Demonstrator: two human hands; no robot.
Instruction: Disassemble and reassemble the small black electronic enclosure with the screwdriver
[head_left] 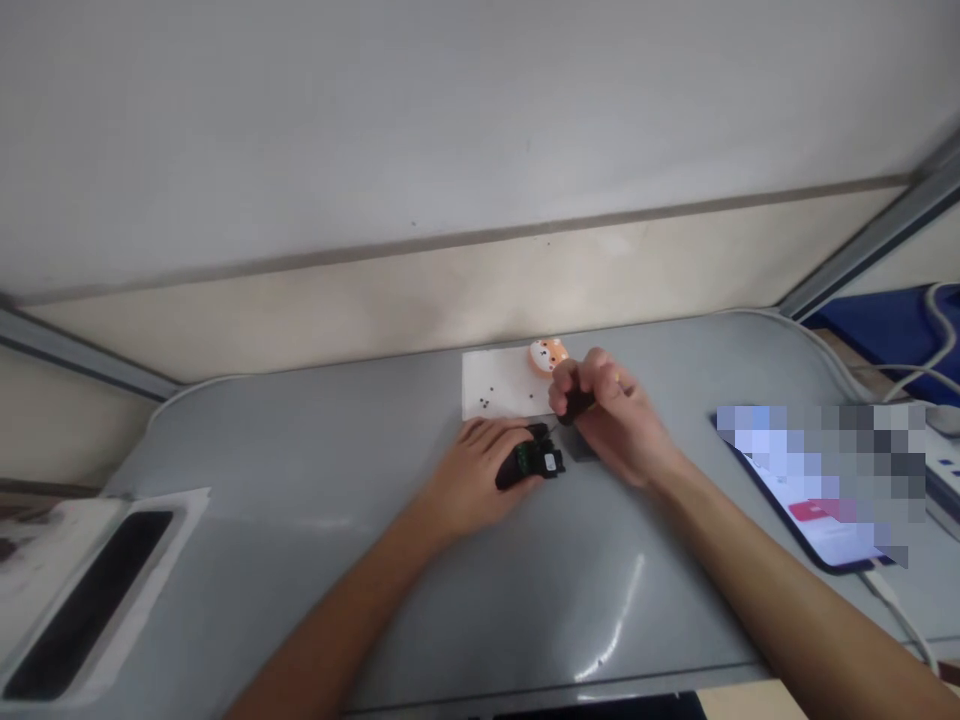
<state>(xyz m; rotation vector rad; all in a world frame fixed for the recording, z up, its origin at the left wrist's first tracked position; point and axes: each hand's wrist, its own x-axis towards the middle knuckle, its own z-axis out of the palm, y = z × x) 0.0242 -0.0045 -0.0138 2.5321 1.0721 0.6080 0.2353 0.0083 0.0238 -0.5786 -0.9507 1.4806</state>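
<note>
My left hand (480, 465) is closed around a small black device (506, 474) with a green circuit board (531, 458) showing and a white label on its right end. The device rests on the grey table. Just to the right, my right hand (619, 415) grips the dark handle of a screwdriver (576, 405); its thin tip points down-left toward the device. Behind the hands lies a white sheet (499, 375) with several tiny dark screws (484, 403) on it. An orange-and-white animal-face case (547, 355) sits at that sheet's right end, partly behind my right fingers.
A large phone (810, 490) with a lit, blurred screen lies at the right, a white cable (896, 605) plugged into it. A dark phone-like slab (90, 605) rests on papers at the left. A pale wall (375, 300) bounds the table's back.
</note>
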